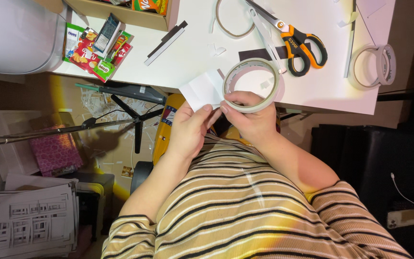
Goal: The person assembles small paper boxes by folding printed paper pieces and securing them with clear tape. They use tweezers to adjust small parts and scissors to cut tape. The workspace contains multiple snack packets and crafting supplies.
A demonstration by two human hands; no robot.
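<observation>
At the white table's near edge (312, 103), the right hand (247, 117) grips a tape roll (251, 85) while the left hand (188, 129) pinches white paper (202, 89) just beside it, scissors (288, 36) lying beyond.

A white tape roll (250, 85), orange-and-black scissors (293, 41), a white table (192, 43) and a tan, black-striped shirt (245, 211) are shown.
</observation>
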